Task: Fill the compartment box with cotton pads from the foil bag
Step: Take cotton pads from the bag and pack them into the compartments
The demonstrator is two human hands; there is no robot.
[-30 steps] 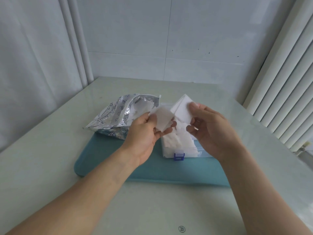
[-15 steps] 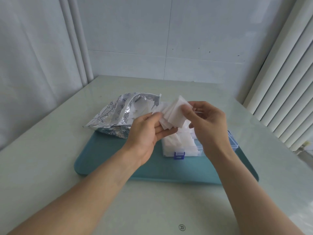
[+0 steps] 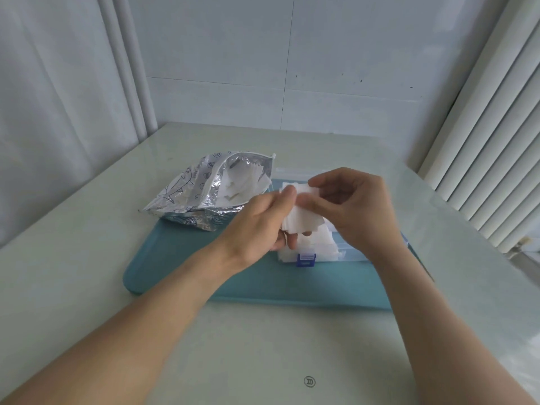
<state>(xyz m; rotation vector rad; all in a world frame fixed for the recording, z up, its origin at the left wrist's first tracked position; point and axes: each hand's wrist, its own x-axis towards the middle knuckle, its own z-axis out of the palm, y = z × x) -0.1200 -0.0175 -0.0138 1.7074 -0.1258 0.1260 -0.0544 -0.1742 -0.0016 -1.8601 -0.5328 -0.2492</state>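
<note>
Both hands hold one small stack of cotton pads (image 3: 301, 220) just above the compartment box (image 3: 344, 252): the left hand (image 3: 263, 220) pinches the stack's left edge between thumb and fingers, and the right hand (image 3: 353, 209) pinches its top right corner. The likeliest fault is shedding: the pads are thin, soft, square sheets with little friction between layers, so a loosened pinch could let the lower ones slide out and land on the teal tray (image 3: 181, 270) instead of the box. A second risk is overfilling, since the near-left compartments already look heaped with white pads standing proud of the clear plastic walls (which may later obstruct the lid and the blue latch (image 3: 305, 259)). The foil bag (image 3: 198, 197), a crinkled, reflective pouch with printed outlines, lies open at far left, partly on the tray and partly on the glossy pale table (image 3: 87, 258), more pads visible in its mouth; a knock could spill them.
</note>
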